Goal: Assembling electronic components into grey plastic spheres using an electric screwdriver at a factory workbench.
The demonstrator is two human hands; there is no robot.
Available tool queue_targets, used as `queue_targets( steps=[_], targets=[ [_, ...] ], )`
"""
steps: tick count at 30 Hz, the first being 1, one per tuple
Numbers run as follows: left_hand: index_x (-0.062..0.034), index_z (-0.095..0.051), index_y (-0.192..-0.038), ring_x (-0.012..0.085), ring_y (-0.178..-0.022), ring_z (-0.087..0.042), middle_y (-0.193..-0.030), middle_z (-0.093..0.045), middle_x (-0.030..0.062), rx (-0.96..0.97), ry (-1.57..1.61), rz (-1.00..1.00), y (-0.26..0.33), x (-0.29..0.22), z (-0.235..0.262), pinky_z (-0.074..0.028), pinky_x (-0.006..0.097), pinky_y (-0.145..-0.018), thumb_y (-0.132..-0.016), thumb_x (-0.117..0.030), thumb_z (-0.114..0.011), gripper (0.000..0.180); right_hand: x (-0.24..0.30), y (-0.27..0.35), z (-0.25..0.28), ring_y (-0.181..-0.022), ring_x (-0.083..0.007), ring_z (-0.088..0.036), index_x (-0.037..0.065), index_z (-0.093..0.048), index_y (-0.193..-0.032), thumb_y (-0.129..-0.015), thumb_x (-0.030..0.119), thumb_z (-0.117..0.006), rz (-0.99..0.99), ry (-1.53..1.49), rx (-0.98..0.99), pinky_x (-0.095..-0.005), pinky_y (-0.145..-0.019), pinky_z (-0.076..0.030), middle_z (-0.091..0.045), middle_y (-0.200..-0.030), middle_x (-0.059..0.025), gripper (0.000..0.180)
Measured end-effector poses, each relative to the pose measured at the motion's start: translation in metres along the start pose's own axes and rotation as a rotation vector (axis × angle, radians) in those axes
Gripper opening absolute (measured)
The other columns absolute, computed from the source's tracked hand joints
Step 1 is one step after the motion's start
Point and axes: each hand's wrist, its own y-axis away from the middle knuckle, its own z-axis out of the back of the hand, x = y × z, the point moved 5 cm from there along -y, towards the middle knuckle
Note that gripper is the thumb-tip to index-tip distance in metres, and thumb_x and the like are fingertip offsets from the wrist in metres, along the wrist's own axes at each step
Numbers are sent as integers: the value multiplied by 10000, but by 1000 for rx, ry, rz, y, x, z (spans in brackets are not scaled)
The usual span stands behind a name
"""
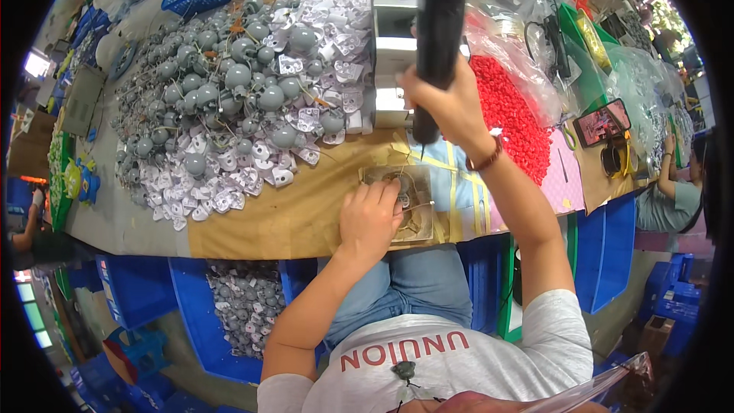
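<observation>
A black electric screwdriver (441, 27) stands upright, tip down, with the fingers of my right hand (453, 107) wrapped round it. Its thin bit points at a small square fixture (419, 231) on the table's near edge; whether the bit touches anything is too fine to tell. Closed fingers of my left hand (370, 218) press on a small grey part (404, 200) in that fixture. Most of the part lies hidden beneath the fingertips.
Grey balls with wires (237, 75) and white plastic pieces (222, 191) heap up on the left. Beyond the fixture stands a white open box (394, 53), with small red parts (508, 118) to its right. A phone (602, 122) lies farther right. Blue crates (218, 340) stand below the table.
</observation>
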Motion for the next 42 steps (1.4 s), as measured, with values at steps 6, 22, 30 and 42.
queue_targets(
  steps=[6,22,30,42],
  targets=[
    [-104,-637,-1189,243,-894,-625,-1015,-660,36,20,-9,-7,-1,1,-4,-466,405,-753,-804,-152,-727,398,-1,70,-14,-662,-153,-642,-26,-395,-1414,-829,-113,-660,53,8,92,-288,-615,-534,-640,-809,-78,648],
    [-135,-625,-1187,208,-873,-614,-988,-632,-4,-15,-57,-17,1,2,-4,-441,388,-720,-803,-169,-727,399,4,96,-14,-710,-148,-628,-13,-581,-923,-850,-104,-650,200,-6,145,-283,-644,-527,-640,-842,-102,136],
    [-133,-631,-1184,204,-872,-613,-992,-627,-10,2,-64,-5,1,4,-8,-439,389,-718,-801,-172,-728,396,-2,98,-16,-720,-152,-632,-16,-589,-954,-851,-100,-662,147,-45,106,-285,-649,-530,-641,-835,-99,151],
    [-123,-630,-1156,220,-882,-616,-996,-624,5,-33,-6,-9,0,4,-4,-445,394,-721,-787,-153,-728,384,-11,116,-20,-880,-156,-577,-5,-516,-1113,-865,-47,-620,579,472,385,-384,-975,-425,-601,-953,-56,273]
  ],
)
